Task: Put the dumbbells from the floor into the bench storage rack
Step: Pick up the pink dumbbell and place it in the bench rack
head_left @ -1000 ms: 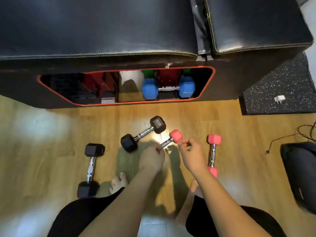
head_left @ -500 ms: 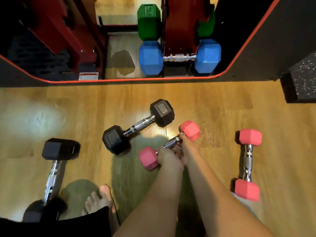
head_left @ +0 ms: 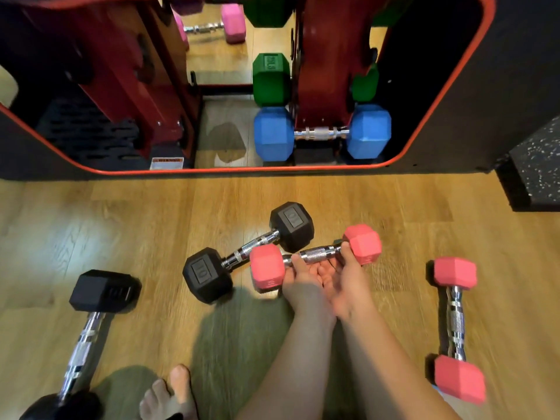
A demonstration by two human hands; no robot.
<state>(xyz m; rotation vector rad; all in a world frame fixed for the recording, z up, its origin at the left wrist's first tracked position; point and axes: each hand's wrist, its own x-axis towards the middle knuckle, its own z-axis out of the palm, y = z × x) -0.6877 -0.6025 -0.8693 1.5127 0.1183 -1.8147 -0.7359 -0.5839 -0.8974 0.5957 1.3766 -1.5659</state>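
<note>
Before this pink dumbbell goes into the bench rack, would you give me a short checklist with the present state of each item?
1. Left hand grips the pink dumbbell handle: ok.
2. Right hand grips it too: ok.
3. Lifted off the floor: cannot tell.
4. Clear of the black dumbbell: not ok, they overlap in view.
5. Free slot in the rack: cannot tell; blue dumbbell fills the lowest.

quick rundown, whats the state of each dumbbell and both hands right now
Pink hex dumbbell with chrome handle: held by both hands, seemingly lifted.
Left hand: grips the handle from below.
Right hand: curled round the handle.
Second pink dumbbell: lying on the floor, untouched.
Black hex dumbbell marked 10: on the floor, diagonal.
Other black dumbbell: on the floor.
Blue dumbbell: stowed in the rack.
Green dumbbell: stowed behind the blue.
</note>
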